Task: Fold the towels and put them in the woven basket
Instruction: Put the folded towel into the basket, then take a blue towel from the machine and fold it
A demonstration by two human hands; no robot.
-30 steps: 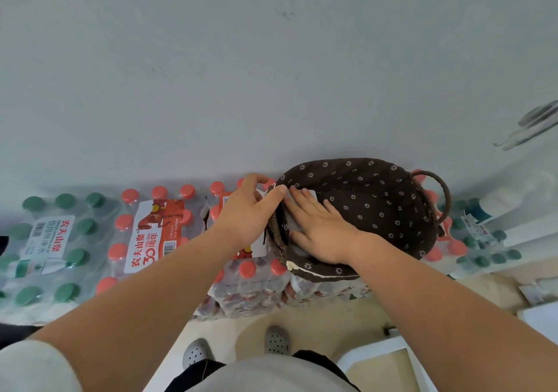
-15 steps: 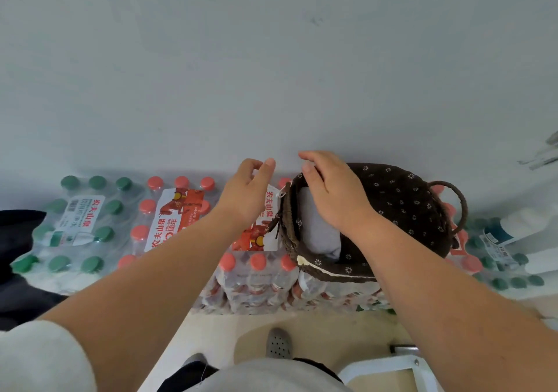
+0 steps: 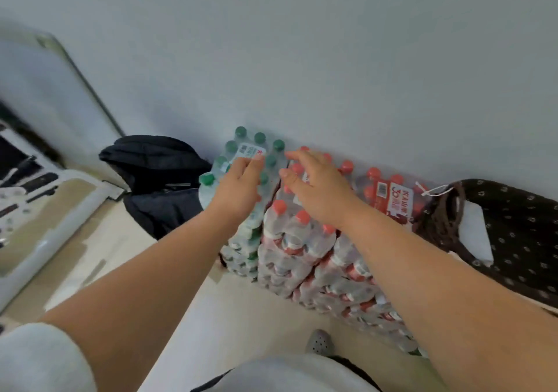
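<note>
Our left hand and right hand hold nothing, fingers loosely spread, over the stacked bottle packs, the left above the green caps, the right above the red; whether they touch the wrap we cannot tell. Left of the packs slumps a black bag, and behind them rises a pale wall. At the packs' right end sits the woven basket with its dark flowered lining, a folded pale towel inside against the side nearest the packs.
</note>
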